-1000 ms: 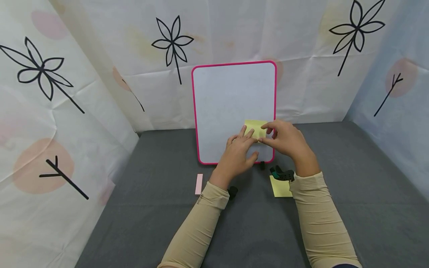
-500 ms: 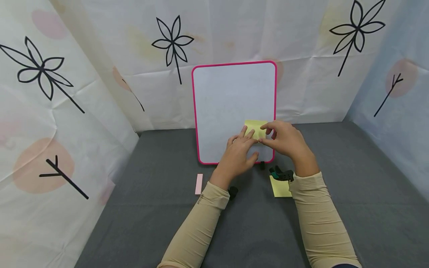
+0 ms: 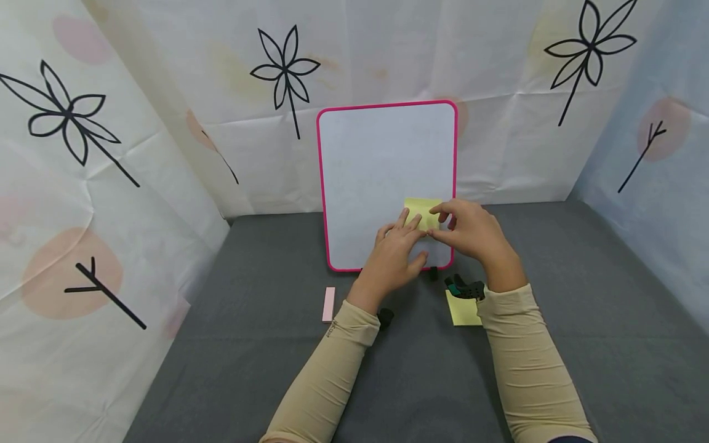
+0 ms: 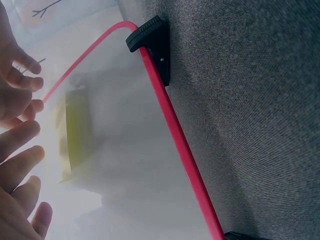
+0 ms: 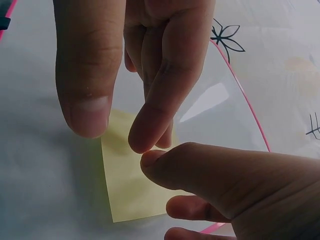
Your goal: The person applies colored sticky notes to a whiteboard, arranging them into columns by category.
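Note:
A yellow sticky note (image 3: 422, 203) lies on the lower right of a pink-framed whiteboard (image 3: 382, 154). My left hand (image 3: 390, 255) rests over its lower left, fingers spread and fairly straight. My right hand (image 3: 477, 234) is at the note's right side, thumb and index finger apart. In the right wrist view, the right thumb meets a left fingertip in front of the note (image 5: 130, 195); whether each fingertip presses the paper is hard to tell. From the left wrist, the note (image 4: 70, 135) appears creased or lifted along one side.
Black feet (image 4: 150, 40) support the board's lower edge. A second yellow sticky note or pad (image 3: 464, 311) lies on the grey table (image 3: 266, 369), partly covered by the right sleeve. A thin pink strip (image 3: 328, 304) lies left of the left wrist. Patterned cloth walls (image 3: 221, 61) surround the table.

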`<control>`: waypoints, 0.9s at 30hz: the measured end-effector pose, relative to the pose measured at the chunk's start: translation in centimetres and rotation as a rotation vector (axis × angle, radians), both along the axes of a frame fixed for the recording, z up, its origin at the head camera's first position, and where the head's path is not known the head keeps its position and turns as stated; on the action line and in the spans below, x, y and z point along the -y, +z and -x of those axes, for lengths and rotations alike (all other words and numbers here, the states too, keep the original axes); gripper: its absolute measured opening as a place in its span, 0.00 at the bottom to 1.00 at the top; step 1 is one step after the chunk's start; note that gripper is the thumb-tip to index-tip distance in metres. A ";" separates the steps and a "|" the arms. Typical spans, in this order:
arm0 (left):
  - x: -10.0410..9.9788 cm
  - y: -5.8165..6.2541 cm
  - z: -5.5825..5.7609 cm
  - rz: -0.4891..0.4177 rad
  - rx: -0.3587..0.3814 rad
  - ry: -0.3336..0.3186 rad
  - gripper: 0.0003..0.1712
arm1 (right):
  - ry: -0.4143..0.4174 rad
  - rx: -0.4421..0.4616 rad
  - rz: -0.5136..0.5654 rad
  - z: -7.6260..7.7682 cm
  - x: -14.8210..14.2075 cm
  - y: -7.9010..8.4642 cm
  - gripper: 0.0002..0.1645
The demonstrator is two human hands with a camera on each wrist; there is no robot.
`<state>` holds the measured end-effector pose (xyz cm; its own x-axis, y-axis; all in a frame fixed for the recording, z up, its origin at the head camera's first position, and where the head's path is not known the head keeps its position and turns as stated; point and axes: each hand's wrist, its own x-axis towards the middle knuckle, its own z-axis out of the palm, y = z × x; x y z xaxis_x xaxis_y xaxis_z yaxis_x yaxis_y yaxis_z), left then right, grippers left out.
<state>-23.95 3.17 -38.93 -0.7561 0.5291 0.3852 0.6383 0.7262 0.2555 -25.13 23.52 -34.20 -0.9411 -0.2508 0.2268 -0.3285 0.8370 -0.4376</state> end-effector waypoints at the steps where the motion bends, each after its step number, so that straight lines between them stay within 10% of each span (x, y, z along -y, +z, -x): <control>1: 0.0 0.0 0.0 0.000 0.000 0.001 0.25 | -0.001 -0.003 -0.001 0.0 0.0 0.0 0.26; 27: 0.6 0.9 -0.3 -0.111 -0.005 -0.042 0.21 | -0.042 -0.057 0.044 0.1 -0.7 0.2 0.26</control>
<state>-23.68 2.61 -37.99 -0.7320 0.5139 0.4473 0.6691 0.6661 0.3295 -25.22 24.19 -33.99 -0.9359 -0.2000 0.2901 -0.3188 0.8311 -0.4557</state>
